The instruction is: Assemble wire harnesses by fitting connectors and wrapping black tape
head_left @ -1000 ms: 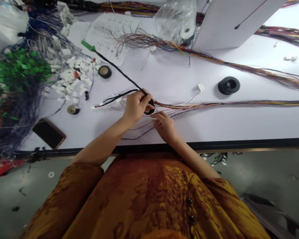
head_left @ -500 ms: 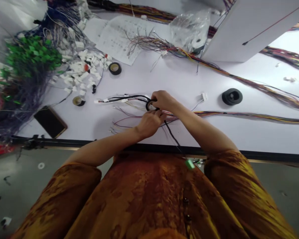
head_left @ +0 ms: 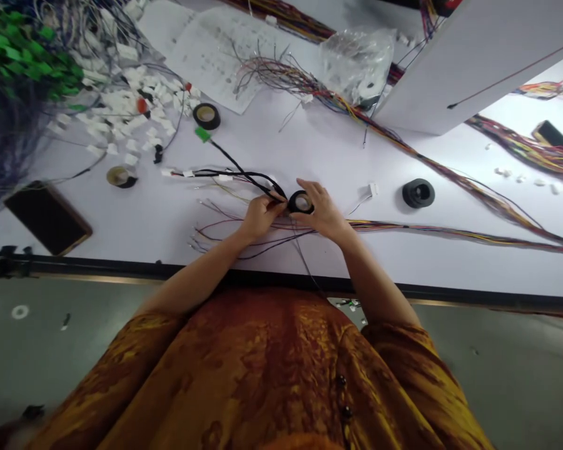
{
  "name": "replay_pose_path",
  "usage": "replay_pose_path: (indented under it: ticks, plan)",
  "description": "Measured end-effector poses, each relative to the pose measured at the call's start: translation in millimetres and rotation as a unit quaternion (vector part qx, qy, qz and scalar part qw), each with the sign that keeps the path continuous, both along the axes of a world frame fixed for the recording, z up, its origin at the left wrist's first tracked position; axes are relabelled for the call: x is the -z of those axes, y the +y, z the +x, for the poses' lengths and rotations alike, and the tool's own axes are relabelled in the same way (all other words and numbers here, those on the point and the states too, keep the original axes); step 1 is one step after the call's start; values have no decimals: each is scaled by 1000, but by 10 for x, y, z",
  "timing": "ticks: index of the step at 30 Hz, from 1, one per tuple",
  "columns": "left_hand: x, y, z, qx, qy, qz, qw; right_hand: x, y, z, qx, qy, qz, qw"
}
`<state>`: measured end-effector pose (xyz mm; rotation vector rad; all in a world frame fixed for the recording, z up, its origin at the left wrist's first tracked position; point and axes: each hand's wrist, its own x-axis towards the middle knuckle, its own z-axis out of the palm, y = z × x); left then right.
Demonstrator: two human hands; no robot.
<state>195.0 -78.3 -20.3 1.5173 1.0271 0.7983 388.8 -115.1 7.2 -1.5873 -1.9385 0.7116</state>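
Left hand: pinching the black wire harness just beside the tape.
Right hand: fingers clamped on a black tape roll.
Hands: close together, not clearly touching.

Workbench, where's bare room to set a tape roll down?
Bare white tabletop runs between the long multicoloured wire bundle and the front edge, right of the right hand. It is crowded at far left, around the white connectors.
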Motion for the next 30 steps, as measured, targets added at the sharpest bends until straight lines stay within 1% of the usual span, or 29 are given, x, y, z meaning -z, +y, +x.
replay_pose_path:
  ticks: [2, 4, 6, 8, 12, 13, 15, 18, 20, 23, 27, 28, 30]
  plan:
    - [-13, -13, 23, -23, 18, -5, 1000, -7, 1, -52, -33, -18, 6, 999]
    - [-12, -18, 55, -49, 23, -12, 998, -17, -33, -81, -32, -36, 4, 999]
    - [3, -10, 77, -59, 17, -11, 998, -18, -93, -87, -23, -52, 6, 998]
    - [20, 7, 75, -38, 8, 0, 999, -9, -149, -87, -14, -59, 8, 998]
    - [20, 45, 19, 57, -7, 23, 998, -4, -189, -116, 6, -43, 3, 999]
    - [11, 50, 7, 69, -6, 26, 997, -14, -192, -125, 5, -40, 0, 999]
    - [-10, 55, -5, 73, 1, 31, 997, -51, -199, -140, -9, -43, -5, 999]
    - [-25, 55, 5, 68, 17, 37, 997, -118, -209, -150, -25, -68, -14, 997]
    - [-18, 49, 18, 63, 36, 48, 996, -154, -193, -164, -24, -95, -22, 995]
    - [-6, 23, 32, 41, 71, 72, 994, -196, -145, -219, -23, -148, -31, 988]
    - [-6, -18, 66, 19, 95, 83, 992, -232, -165, -381, -15, -213, 3, 977]
    - [-2, -18, 82, 13, 99, 81, 992, -233, -194, -430, -20, -207, 8, 978]
    - [14, 1, 116, -18, 95, 58, 994, -220, -251, -509, -44, -157, 0, 987]
